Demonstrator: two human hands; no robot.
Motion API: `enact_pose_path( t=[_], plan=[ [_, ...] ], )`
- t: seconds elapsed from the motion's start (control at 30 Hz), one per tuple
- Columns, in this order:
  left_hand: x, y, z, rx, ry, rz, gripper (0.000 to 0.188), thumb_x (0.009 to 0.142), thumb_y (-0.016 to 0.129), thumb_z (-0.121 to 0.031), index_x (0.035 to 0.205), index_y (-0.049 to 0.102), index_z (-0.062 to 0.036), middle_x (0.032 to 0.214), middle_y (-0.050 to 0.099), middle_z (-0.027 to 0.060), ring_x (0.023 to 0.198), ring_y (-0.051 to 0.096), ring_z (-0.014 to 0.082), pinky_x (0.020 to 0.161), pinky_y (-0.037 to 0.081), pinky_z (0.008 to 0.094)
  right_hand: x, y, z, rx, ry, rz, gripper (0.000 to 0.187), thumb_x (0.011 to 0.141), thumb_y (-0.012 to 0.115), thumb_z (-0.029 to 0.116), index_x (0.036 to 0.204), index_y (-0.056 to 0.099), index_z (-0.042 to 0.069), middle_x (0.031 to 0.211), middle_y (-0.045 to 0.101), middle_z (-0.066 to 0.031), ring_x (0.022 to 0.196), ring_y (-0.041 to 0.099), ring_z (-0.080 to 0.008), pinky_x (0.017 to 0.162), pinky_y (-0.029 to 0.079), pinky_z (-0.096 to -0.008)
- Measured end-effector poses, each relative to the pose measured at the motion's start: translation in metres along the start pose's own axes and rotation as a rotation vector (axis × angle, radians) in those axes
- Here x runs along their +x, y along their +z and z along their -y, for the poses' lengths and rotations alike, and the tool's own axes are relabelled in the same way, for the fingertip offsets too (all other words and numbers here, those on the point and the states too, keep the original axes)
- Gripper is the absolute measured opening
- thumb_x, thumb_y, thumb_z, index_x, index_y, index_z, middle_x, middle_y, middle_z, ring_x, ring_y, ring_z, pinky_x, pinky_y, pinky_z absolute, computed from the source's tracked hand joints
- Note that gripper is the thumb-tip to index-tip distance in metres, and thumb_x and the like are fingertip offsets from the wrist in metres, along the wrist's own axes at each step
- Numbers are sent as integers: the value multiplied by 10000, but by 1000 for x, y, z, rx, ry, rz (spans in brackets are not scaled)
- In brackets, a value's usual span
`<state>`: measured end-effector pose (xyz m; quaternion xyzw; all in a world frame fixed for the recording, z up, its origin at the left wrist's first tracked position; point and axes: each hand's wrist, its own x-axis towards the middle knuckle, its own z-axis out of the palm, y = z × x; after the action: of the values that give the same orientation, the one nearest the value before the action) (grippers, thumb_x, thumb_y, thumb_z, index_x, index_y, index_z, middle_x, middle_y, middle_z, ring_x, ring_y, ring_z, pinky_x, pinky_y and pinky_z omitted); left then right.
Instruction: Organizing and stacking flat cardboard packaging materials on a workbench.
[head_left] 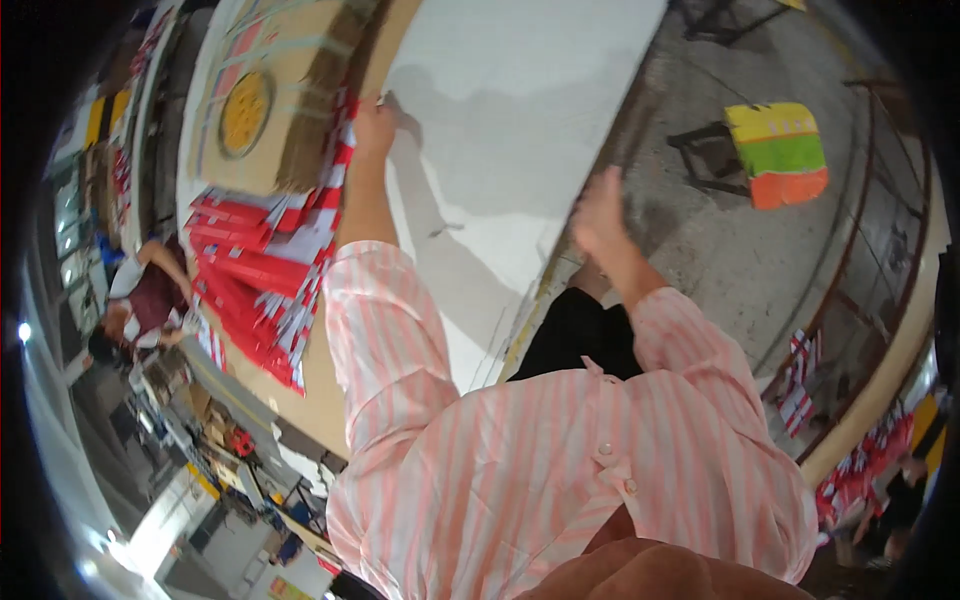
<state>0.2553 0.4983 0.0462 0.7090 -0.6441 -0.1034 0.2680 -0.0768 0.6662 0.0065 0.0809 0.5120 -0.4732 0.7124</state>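
My left hand [373,128] is closed in a fist at the left side of the white tabletop [480,140], beside the cardboard box. A small shiny tip shows at its fingers, but what it holds is too small to name. Just left of that forearm lies a pile of red and white striped fabric pieces [240,265], partly under the box. My right hand [602,215] is over the table's right edge, its fingers stretched out and slightly blurred, with nothing seen in them. A small thin grey scrap [447,230] lies on the tabletop between my arms.
The taped cardboard box [300,110] stands at the far left of the table. A stool with a yellow, green and orange cover [778,153] stands on the concrete floor to the right. Another person [150,295] works at the left. A metal rack [870,250] lines the right.
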Motion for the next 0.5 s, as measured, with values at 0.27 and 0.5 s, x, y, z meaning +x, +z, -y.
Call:
enact_pose_path(
  t=[0.27,0.5],
  plan=[
    [-156,-95,69,130,-153,-50,248,778,482,-39,995,601,-28,941,596,217,909,566,362,782,440,429,-50,-101,-35,67,9,-13,488,865,350,599,925,482,133,849,444,10,780,430,-155,704,352,-339],
    [-206,-94,77,343,-241,13,417,737,474,-76,1153,474,-47,1054,549,229,1008,496,413,859,409,465,-100,-120,-111,-3,178,-34,492,853,371,603,950,486,135,1018,487,-31,1094,436,-213,950,268,-426]
  ],
)
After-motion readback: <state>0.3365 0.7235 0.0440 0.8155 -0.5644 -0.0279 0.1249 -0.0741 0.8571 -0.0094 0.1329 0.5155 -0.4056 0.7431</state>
